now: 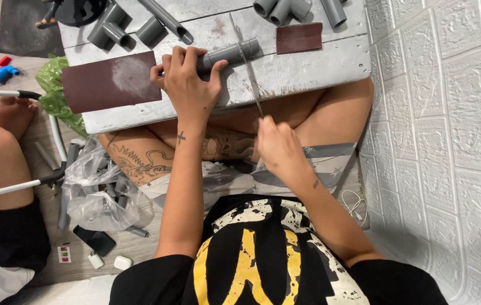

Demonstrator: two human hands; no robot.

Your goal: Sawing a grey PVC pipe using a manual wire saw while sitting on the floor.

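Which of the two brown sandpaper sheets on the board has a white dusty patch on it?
The large sandpaper sheet at the board's left end, beside the left hand; it shows a pale worn patch. The small sandpaper piece further right is evenly brown.

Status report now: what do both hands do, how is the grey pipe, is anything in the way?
Left hand pins grey plastic pipe on grey board. Right hand holds thin saw blade across it. Brown sandpaper sheet beside, not blocking.

Two sandpaper sheets; one saw blade; two hands.
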